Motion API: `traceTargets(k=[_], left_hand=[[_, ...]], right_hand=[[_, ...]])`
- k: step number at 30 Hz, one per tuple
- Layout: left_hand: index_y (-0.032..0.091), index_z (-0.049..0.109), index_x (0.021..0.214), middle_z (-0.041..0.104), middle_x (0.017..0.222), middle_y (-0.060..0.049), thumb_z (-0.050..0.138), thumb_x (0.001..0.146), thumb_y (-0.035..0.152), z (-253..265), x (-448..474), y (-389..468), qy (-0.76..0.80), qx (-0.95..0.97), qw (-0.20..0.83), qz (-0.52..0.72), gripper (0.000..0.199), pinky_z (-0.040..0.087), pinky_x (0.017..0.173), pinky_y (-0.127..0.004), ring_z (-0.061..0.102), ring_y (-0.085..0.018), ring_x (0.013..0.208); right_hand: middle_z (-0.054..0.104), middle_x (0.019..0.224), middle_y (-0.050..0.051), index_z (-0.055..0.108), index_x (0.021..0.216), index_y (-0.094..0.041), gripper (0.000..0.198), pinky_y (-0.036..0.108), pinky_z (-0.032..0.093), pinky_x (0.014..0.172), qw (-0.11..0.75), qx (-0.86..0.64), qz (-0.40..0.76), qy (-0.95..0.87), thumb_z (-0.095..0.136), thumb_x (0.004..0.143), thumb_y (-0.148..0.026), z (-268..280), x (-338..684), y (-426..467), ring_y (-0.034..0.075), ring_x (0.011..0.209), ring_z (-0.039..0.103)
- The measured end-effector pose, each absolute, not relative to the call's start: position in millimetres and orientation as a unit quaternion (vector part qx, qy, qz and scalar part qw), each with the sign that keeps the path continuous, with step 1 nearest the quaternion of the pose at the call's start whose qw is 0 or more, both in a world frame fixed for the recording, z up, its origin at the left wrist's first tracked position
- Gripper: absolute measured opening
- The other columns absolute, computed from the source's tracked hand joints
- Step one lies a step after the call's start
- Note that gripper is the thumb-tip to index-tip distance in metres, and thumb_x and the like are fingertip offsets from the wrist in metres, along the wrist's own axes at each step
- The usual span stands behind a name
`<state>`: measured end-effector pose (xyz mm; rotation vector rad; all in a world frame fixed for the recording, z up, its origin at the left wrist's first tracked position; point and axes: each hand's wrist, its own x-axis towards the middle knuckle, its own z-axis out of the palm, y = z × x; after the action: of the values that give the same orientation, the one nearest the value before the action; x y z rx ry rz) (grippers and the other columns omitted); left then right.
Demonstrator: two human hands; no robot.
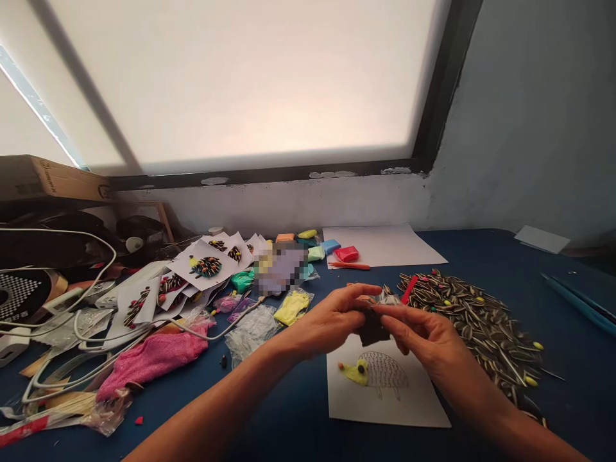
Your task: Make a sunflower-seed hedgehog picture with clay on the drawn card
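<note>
Left hand and right hand close together, each grip pinched on dark piece. Piece held up between fingertips, over far edge of sheet. Drawn hedgehog on sheet, yellow head, dark eye, body bare outline. Seeds heaped on bench beside right hand. Pink cloth off left, near cables.
</note>
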<state>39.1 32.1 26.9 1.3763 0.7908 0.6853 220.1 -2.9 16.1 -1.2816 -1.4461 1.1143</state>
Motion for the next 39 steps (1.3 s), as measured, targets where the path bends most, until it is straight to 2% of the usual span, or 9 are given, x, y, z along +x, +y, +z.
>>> traceTargets(k=[4, 7, 16, 19, 23, 26, 33, 36, 39], left_hand=[[0.011, 0.065, 0.105, 0.067, 0.095, -0.009, 0.061, 0.084, 0.024, 23, 42, 36, 0.335, 0.59, 0.656, 0.331, 0.025, 0.047, 0.076, -0.029, 0.061, -0.017, 0.082], [0.009, 0.066, 0.084, 0.065, 0.081, -0.008, 0.068, 0.079, 0.038, 19, 44, 40, 0.335, 0.605, 0.614, 0.381, 0.03, 0.047, 0.069, -0.028, 0.06, -0.016, 0.072], [0.011, 0.065, 0.066, 0.064, 0.068, -0.003, 0.076, 0.061, 0.023, 24, 38, 44, 0.379, 0.582, 0.622, 0.362, 0.018, 0.044, 0.061, -0.025, 0.057, -0.013, 0.061], [0.011, 0.064, 0.065, 0.064, 0.069, -0.003, 0.079, 0.06, 0.025, 24, 37, 45, 0.366, 0.553, 0.653, 0.366, 0.021, 0.043, 0.063, -0.025, 0.057, -0.013, 0.063], [0.01, 0.064, 0.069, 0.063, 0.075, -0.004, 0.083, 0.061, 0.034, 19, 40, 45, 0.319, 0.501, 0.691, 0.412, 0.031, 0.043, 0.069, -0.026, 0.058, -0.013, 0.069], [0.011, 0.062, 0.068, 0.062, 0.076, -0.004, 0.086, 0.061, 0.037, 17, 42, 43, 0.295, 0.467, 0.719, 0.421, 0.036, 0.044, 0.07, -0.027, 0.058, -0.014, 0.07], [0.011, 0.06, 0.068, 0.061, 0.077, -0.004, 0.086, 0.062, 0.039, 18, 47, 38, 0.292, 0.47, 0.727, 0.407, 0.038, 0.042, 0.063, -0.025, 0.056, -0.013, 0.068], [0.01, 0.063, 0.07, 0.062, 0.076, -0.005, 0.085, 0.063, 0.041, 17, 48, 38, 0.313, 0.493, 0.702, 0.408, 0.039, 0.042, 0.066, -0.025, 0.056, -0.013, 0.068], [0.009, 0.064, 0.068, 0.063, 0.075, -0.006, 0.084, 0.064, 0.041, 20, 45, 39, 0.331, 0.505, 0.68, 0.416, 0.038, 0.043, 0.066, -0.026, 0.057, -0.013, 0.068]], right_hand=[[0.049, 0.056, -0.003, 0.081, 0.095, -0.026, 0.035, 0.026, 0.041, 0.057, 0.474, -0.508, 0.422, -0.582, 0.067, 0.078, -0.053, 11, 221, -2, 0.013, 0.058, 0.046], [0.046, 0.054, -0.004, 0.08, 0.097, -0.027, 0.033, 0.026, 0.042, 0.056, 0.473, -0.497, 0.413, -0.599, 0.066, 0.079, -0.051, 13, 218, -5, 0.012, 0.054, 0.043], [0.06, 0.063, -0.001, 0.08, 0.092, -0.025, 0.03, 0.025, 0.043, 0.055, 0.442, -0.489, 0.445, -0.606, 0.069, 0.077, -0.049, 13, 216, -7, 0.012, 0.056, 0.049], [0.059, 0.064, 0.0, 0.08, 0.093, -0.025, 0.032, 0.026, 0.043, 0.055, 0.437, -0.484, 0.443, -0.615, 0.068, 0.078, -0.05, 15, 215, -9, 0.012, 0.057, 0.049], [0.042, 0.055, -0.005, 0.078, 0.104, -0.025, 0.04, 0.025, 0.037, 0.05, 0.415, -0.484, 0.456, -0.621, 0.061, 0.083, -0.055, 18, 214, -10, 0.011, 0.051, 0.037], [0.039, 0.055, -0.006, 0.074, 0.113, -0.024, 0.045, 0.025, 0.038, 0.051, 0.396, -0.484, 0.475, -0.619, 0.06, 0.084, -0.055, 18, 215, -10, 0.011, 0.052, 0.035], [0.067, 0.082, 0.002, 0.076, 0.103, -0.025, 0.033, 0.025, 0.048, 0.062, 0.416, -0.457, 0.464, -0.635, 0.066, 0.082, -0.048, 21, 214, -10, 0.014, 0.069, 0.056], [0.061, 0.067, -0.001, 0.078, 0.094, -0.025, 0.028, 0.026, 0.048, 0.06, 0.458, -0.465, 0.415, -0.633, 0.065, 0.084, -0.047, 16, 215, -8, 0.013, 0.06, 0.053], [0.049, 0.054, -0.004, 0.078, 0.099, -0.024, 0.03, 0.026, 0.046, 0.056, 0.468, -0.473, 0.397, -0.632, 0.062, 0.085, -0.045, 11, 216, -6, 0.012, 0.053, 0.047]])
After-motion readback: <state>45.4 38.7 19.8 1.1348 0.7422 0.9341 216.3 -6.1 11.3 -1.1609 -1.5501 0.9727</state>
